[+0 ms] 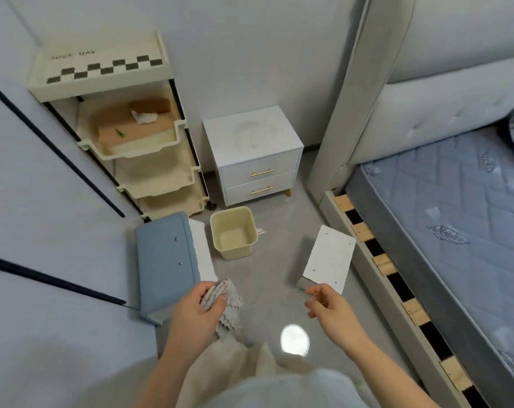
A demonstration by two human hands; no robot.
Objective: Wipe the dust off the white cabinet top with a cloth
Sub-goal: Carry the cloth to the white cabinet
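The white cabinet [251, 136] stands against the far wall, a small two-drawer unit with gold handles. Its top shows grey dust with smeared arcs in it. My left hand [195, 312] is low in the view, far in front of the cabinet, and grips a bunched grey-and-white cloth [224, 301] that hangs down from the fingers. My right hand [327, 304] is at the same height to the right, with fingers loosely curled and nothing in them.
A cream tiered rack [138, 142] stands left of the cabinet. On the floor lie a cream bin [233, 231], a blue panel [164, 260] and a white board [329, 259]. A bed frame with a blue mattress [456, 219] fills the right side.
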